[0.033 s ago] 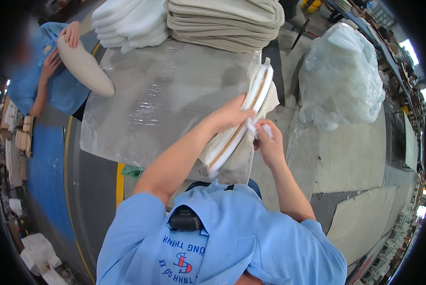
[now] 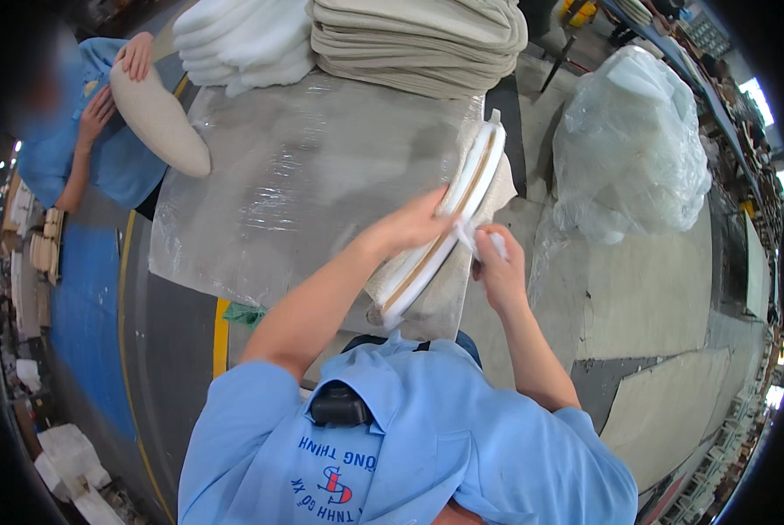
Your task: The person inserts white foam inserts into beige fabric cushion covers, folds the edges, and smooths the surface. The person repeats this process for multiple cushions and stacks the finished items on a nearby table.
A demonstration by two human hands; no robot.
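A long curved cushion pad (image 2: 407, 282) stands on edge at the table's right side, two white padding layers with a brown strip between them. A beige fabric cover (image 2: 440, 302) lies loosely around it. My left hand (image 2: 418, 220) grips the pad's left side near its middle; the thumb is slightly blurred and some fingertips are hidden. On the right side, my right hand (image 2: 500, 267) is closed on a tuft of white wadding (image 2: 467, 234), stretched between the pad and my fingers.
The plastic-covered table (image 2: 269, 201) bears stacks of white padding (image 2: 243, 44) and beige covers (image 2: 414, 44) at its far edge. At left a co-worker (image 2: 103, 149) holds a beige cushion (image 2: 157, 122). A large plastic-wrapped bundle (image 2: 633, 149) stands right.
My left hand has shifted slightly along the pad, its thumb now blurred. The wadding at my right hand looks a little more drawn out.
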